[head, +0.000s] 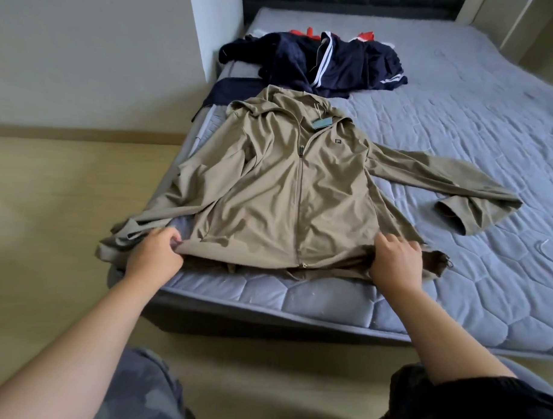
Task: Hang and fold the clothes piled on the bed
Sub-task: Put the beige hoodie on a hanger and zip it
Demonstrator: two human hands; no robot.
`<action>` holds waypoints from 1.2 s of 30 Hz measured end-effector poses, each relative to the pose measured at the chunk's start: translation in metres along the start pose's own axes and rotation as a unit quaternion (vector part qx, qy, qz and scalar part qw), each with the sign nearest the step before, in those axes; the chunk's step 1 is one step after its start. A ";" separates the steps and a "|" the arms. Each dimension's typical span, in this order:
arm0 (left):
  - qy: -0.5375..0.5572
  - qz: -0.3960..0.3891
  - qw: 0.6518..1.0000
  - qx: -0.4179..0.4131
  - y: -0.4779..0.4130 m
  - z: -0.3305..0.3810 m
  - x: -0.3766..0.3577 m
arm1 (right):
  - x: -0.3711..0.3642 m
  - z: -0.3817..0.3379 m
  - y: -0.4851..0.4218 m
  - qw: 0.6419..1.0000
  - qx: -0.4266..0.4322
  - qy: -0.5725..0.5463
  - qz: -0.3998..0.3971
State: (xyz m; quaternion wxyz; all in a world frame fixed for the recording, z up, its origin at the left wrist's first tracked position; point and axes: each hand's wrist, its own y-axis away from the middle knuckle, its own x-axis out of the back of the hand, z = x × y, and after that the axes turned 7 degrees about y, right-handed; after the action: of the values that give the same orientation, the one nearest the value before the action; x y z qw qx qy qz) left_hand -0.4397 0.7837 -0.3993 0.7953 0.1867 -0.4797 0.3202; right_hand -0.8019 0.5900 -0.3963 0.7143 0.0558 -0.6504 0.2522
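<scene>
The jacket [279,190] lies flat and zipped, front up, on the bed [460,121], with its hood at 12 o'clock and its hem at 6 o'clock, near the bed's edge. One sleeve stretches out toward 3 o'clock; the other trails off the bed's side at 8 o'clock. A tag [322,123] rests at the collar. The left hand [156,257] pinches the hem at 7 o'clock, and the right hand [395,265] grips it at 5 o'clock. A navy pile [346,67] sits beyond the hood at 12 o'clock.

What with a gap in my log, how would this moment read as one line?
jacket: flat on bed | left hand: grips hem | right hand: grips hem | navy pile: behind
</scene>
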 end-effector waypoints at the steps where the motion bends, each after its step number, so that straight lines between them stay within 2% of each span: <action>1: 0.048 -0.016 0.996 0.067 0.000 -0.004 0.000 | 0.000 -0.001 0.000 1.000 -0.009 -0.025 0.008; 2: 0.140 -0.009 0.982 0.123 -0.001 -0.006 -0.001 | 0.000 -0.001 0.000 0.998 -0.025 -0.053 0.018; 3: 0.263 0.010 0.950 0.166 -0.001 -0.006 0.000 | 0.000 0.000 0.000 0.996 -0.046 -0.070 0.021; 5: 0.480 0.081 0.849 0.207 0.003 0.002 0.005 | -0.001 0.001 0.001 0.995 -0.069 -0.073 0.011; 7: 0.595 0.148 0.759 0.220 0.006 0.005 0.010 | -0.002 0.000 0.003 0.995 -0.066 -0.071 -0.005; 8: 0.597 0.168 0.754 0.217 0.009 0.006 0.014 | -0.004 -0.001 0.005 0.996 -0.063 -0.067 -0.017; 9: 0.539 0.197 0.796 0.192 0.011 0.004 0.017 | -0.006 -0.002 0.006 0.996 -0.058 -0.061 -0.031; 10: 0.428 0.216 0.868 0.127 0.013 -0.001 0.020 | -0.007 -0.001 0.007 0.996 -0.056 -0.053 -0.046; 11: 0.272 0.211 0.938 0.041 0.014 -0.009 0.021 | -0.009 0.000 0.008 0.995 -0.058 -0.046 -0.062; 12: 0.102 0.176 0.979 -0.029 0.015 -0.016 0.022 | -0.010 0.003 0.008 0.994 -0.062 -0.038 -0.076; 13: -0.031 0.113 0.992 -0.056 0.016 -0.021 0.021 | -0.011 0.006 0.008 0.994 -0.063 -0.029 -0.089; 15: -0.142 -0.012 0.989 -0.027 0.018 -0.018 0.018 | -0.011 0.011 0.008 0.993 -0.053 -0.017 -0.108; 16: -0.174 -0.036 0.983 -0.044 0.018 -0.016 0.015 | -0.011 0.012 0.008 0.993 -0.044 -0.018 -0.112; 18: -0.227 -0.028 0.961 -0.152 0.022 -0.005 0.006 | -0.013 0.011 0.008 0.993 -0.030 -0.037 -0.112; 20: -0.210 -0.023 0.938 -0.276 0.028 0.013 -0.004 | -0.014 0.010 0.009 0.994 -0.019 -0.047 -0.101; 22: -0.185 -0.067 0.911 -0.363 0.038 0.032 -0.020 | -0.015 0.014 0.010 0.996 -0.001 -0.013 -0.084; 23: -0.172 -0.092 0.904 -0.380 0.041 0.038 -0.028 | -0.016 0.017 0.011 0.997 0.003 0.013 -0.079; 25: -0.146 -0.137 0.912 -0.359 0.043 0.047 -0.036 | -0.018 0.025 0.013 0.996 -0.015 0.041 -0.078; 27: -0.114 -0.145 0.917 -0.354 0.040 0.053 -0.039 | -0.019 0.033 0.015 0.993 -0.059 0.037 -0.091; 29: -0.101 -0.149 0.905 -0.386 0.044 0.059 -0.043 | -0.019 0.039 0.017 0.987 -0.099 0.043 -0.119; 31: -0.131 -0.160 0.884 -0.419 0.051 0.069 -0.050 | -0.017 0.043 0.019 0.981 -0.120 0.057 -0.142; 36: -0.114 -0.130 0.880 -0.443 0.062 0.109 -0.069 | -0.004 0.043 0.016 0.979 -0.095 0.059 -0.172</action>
State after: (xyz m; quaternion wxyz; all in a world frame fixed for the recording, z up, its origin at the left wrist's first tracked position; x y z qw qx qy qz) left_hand -0.5759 0.7403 -0.4097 0.7691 -0.0889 -0.6305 -0.0552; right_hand -0.8475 0.5846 -0.3981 0.7860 0.0842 -0.6090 0.0653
